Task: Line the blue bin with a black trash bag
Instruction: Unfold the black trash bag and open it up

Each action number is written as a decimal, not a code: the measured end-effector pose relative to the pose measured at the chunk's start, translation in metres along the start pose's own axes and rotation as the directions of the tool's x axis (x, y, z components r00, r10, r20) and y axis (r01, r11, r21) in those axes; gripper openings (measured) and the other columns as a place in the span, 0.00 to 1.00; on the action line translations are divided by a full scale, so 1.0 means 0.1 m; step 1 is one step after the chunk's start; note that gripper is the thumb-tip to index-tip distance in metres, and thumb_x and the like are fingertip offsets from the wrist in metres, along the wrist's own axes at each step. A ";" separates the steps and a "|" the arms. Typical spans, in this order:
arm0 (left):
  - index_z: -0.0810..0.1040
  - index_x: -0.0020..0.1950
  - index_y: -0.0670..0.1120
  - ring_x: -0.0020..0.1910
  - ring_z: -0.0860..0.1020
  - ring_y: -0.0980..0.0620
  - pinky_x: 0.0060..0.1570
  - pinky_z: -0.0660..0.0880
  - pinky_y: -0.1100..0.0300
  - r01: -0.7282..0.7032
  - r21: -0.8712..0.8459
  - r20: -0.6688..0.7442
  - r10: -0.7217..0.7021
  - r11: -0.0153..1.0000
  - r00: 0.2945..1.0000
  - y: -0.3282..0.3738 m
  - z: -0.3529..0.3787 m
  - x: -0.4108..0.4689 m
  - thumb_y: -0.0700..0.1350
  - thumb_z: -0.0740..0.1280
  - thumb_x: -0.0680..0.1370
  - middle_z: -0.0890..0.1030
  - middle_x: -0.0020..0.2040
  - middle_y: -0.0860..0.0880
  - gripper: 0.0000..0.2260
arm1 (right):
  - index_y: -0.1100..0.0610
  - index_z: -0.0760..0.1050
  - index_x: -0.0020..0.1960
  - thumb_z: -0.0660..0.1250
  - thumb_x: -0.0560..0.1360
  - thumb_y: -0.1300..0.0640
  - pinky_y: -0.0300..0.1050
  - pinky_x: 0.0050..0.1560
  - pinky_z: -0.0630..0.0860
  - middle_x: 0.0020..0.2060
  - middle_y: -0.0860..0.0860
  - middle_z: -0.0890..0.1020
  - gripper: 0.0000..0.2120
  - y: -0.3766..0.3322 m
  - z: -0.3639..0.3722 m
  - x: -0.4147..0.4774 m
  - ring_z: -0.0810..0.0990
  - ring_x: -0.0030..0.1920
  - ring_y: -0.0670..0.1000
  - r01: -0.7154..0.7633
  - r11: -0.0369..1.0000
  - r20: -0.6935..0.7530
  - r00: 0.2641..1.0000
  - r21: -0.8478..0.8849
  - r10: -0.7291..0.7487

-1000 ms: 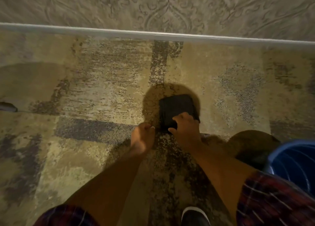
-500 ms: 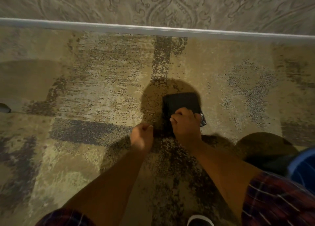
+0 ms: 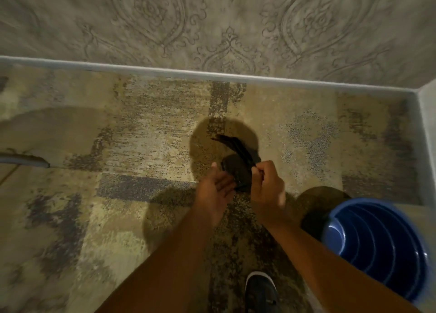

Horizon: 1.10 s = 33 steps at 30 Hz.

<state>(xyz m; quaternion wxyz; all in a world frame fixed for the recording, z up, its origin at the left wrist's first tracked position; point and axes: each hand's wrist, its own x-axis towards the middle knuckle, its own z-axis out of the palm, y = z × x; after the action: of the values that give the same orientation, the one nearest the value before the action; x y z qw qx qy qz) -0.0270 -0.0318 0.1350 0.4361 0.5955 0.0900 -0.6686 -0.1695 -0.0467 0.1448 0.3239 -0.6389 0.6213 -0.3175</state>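
Head view: right hand pinches the folded, crinkled black bag; left hand open beside it; ribbed round blue bin nearby.

Head camera looks steeply down at carpet (wall ahead).

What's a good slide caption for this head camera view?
Both hands, left and right, unfolding a folded black plastic trash bag beside the round blue plastic bin.

Blue bin cropped right; shoe perhaps cropped.
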 end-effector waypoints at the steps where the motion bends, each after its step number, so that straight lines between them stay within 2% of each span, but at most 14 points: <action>1: 0.80 0.65 0.39 0.63 0.82 0.40 0.65 0.77 0.46 0.008 -0.020 0.032 -0.007 1.000 0.999 0.05 0.02 -0.13 0.62 0.61 0.84 0.84 0.60 0.40 0.27 | 0.55 0.71 0.49 0.60 0.85 0.60 0.32 0.29 0.60 0.32 0.46 0.71 0.07 -0.14 -0.09 -0.08 0.66 0.28 0.40 0.004 1.000 0.038 0.999 -0.002 -0.004; 4: 0.84 0.65 0.42 0.64 0.84 0.39 0.61 0.79 0.45 0.007 -0.074 0.186 0.007 0.997 0.982 0.22 0.07 -0.58 0.67 0.60 0.83 0.86 0.63 0.39 0.31 | 0.50 0.74 0.52 0.59 0.85 0.54 0.30 0.36 0.67 0.37 0.44 0.77 0.06 -0.60 -0.42 -0.30 0.76 0.36 0.41 -0.009 1.000 0.174 0.985 0.004 0.009; 8: 0.77 0.75 0.44 0.73 0.77 0.36 0.75 0.72 0.39 0.048 -0.125 0.262 -0.013 0.991 0.965 0.41 0.16 -1.24 0.69 0.59 0.82 0.79 0.73 0.38 0.34 | 0.50 0.77 0.62 0.55 0.83 0.45 0.32 0.52 0.71 0.55 0.47 0.83 0.16 -1.06 -0.93 -0.63 0.79 0.55 0.44 0.049 0.993 0.324 0.946 -0.108 -0.011; 10: 0.77 0.74 0.42 0.70 0.79 0.34 0.74 0.72 0.36 0.050 -0.109 0.218 -0.025 0.993 0.976 0.51 0.24 -1.59 0.66 0.64 0.81 0.81 0.71 0.36 0.33 | 0.43 0.73 0.63 0.58 0.83 0.50 0.37 0.59 0.74 0.60 0.45 0.81 0.11 -1.29 -1.19 -0.82 0.78 0.60 0.43 0.070 0.993 0.437 0.899 -0.096 -0.021; 13: 0.81 0.68 0.42 0.58 0.86 0.35 0.57 0.84 0.39 -0.047 0.052 -0.030 0.049 0.998 0.998 0.59 0.30 -1.94 0.54 0.71 0.81 0.88 0.58 0.41 0.21 | 0.40 0.72 0.58 0.55 0.81 0.46 0.29 0.55 0.70 0.55 0.38 0.79 0.09 -1.58 -1.51 -1.08 0.76 0.55 0.39 0.148 0.978 0.499 0.865 -0.149 -0.055; 15: 0.82 0.66 0.46 0.49 0.88 0.43 0.46 0.86 0.48 -0.166 0.154 -0.101 0.182 0.974 0.978 0.65 0.31 -2.18 0.47 0.71 0.82 0.90 0.47 0.50 0.13 | 0.42 0.77 0.57 0.57 0.81 0.40 0.25 0.58 0.66 0.55 0.40 0.82 0.13 -1.78 -1.72 -1.17 0.77 0.56 0.41 0.135 0.983 0.487 0.872 -0.125 -0.058; 16: 0.82 0.66 0.46 0.49 0.87 0.44 0.46 0.85 0.48 -0.207 0.215 -0.122 0.237 0.954 0.964 0.68 0.32 -2.29 0.46 0.71 0.82 0.90 0.47 0.51 0.12 | 0.42 0.78 0.58 0.58 0.81 0.37 0.25 0.58 0.68 0.55 0.39 0.82 0.15 -1.87 -1.81 -1.19 0.77 0.57 0.41 0.118 0.987 0.478 0.877 -0.111 -0.051; 18: 0.80 0.70 0.45 0.55 0.86 0.40 0.56 0.84 0.41 -0.281 0.377 -0.122 0.348 0.883 0.930 0.72 0.31 -2.59 0.44 0.70 0.83 0.88 0.56 0.45 0.15 | 0.41 0.76 0.64 0.59 0.78 0.29 0.28 0.55 0.73 0.55 0.35 0.81 0.22 -2.12 -1.99 -1.23 0.78 0.58 0.37 0.007 0.999 0.441 0.897 -0.049 0.015; 20: 0.81 0.69 0.41 0.58 0.85 0.37 0.59 0.82 0.39 -0.376 0.501 -0.051 0.461 0.779 0.886 0.76 0.31 -2.92 0.44 0.69 0.84 0.86 0.59 0.40 0.15 | 0.39 0.73 0.68 0.61 0.75 0.27 0.36 0.53 0.80 0.54 0.35 0.83 0.27 -2.46 -2.13 -1.21 0.81 0.56 0.34 -0.151 0.987 0.355 0.927 0.053 0.123; 22: 0.82 0.64 0.39 0.54 0.86 0.40 0.52 0.85 0.47 -0.451 0.553 0.035 0.521 0.701 0.853 0.74 0.31 -3.18 0.43 0.68 0.84 0.87 0.54 0.41 0.12 | 0.40 0.73 0.67 0.63 0.73 0.27 0.39 0.49 0.82 0.51 0.34 0.83 0.28 -2.74 -2.15 -1.13 0.83 0.52 0.36 -0.223 0.966 0.243 0.952 0.130 0.187; 24: 0.84 0.60 0.38 0.45 0.88 0.49 0.39 0.81 0.65 -0.532 0.548 0.131 0.563 0.645 0.816 0.76 0.30 -3.48 0.42 0.68 0.84 0.88 0.43 0.51 0.09 | 0.43 0.73 0.65 0.64 0.73 0.28 0.36 0.44 0.80 0.48 0.34 0.83 0.27 -3.06 -2.17 -1.02 0.83 0.47 0.37 -0.223 0.963 0.154 0.968 0.150 0.200; 26: 0.84 0.56 0.34 0.40 0.87 0.47 0.35 0.79 0.69 -0.563 0.502 0.199 0.546 0.656 0.814 0.79 0.34 -3.76 0.39 0.68 0.84 0.85 0.35 0.49 0.09 | 0.44 0.73 0.64 0.65 0.71 0.28 0.32 0.41 0.79 0.41 0.41 0.84 0.29 -3.32 -2.18 -0.94 0.83 0.43 0.37 -0.235 0.960 0.137 0.967 0.152 0.215; 30: 0.81 0.63 0.42 0.54 0.88 0.47 0.51 0.85 0.54 -0.566 0.322 0.306 0.482 0.759 0.821 0.83 0.40 -4.20 0.30 0.61 0.84 0.90 0.53 0.49 0.14 | 0.42 0.72 0.59 0.69 0.72 0.30 0.39 0.42 0.81 0.41 0.44 0.82 0.22 -3.65 -2.19 -0.93 0.82 0.41 0.41 -0.222 0.974 0.151 0.966 0.053 0.212; 33: 0.83 0.63 0.43 0.51 0.89 0.47 0.47 0.85 0.56 -0.552 0.318 0.316 0.463 0.771 0.828 0.82 0.36 -4.34 0.31 0.64 0.83 0.90 0.50 0.50 0.14 | 0.47 0.76 0.52 0.70 0.79 0.44 0.41 0.41 0.78 0.42 0.45 0.81 0.08 -3.72 -2.20 -0.99 0.80 0.42 0.42 -0.158 0.987 0.074 0.985 0.004 0.157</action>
<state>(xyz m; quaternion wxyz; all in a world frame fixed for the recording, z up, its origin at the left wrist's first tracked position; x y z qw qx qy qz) -0.0356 0.1025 0.5574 0.4786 0.5952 -0.2608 -0.5905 -0.1313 0.0552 0.5749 0.3738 -0.5975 0.6558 -0.2705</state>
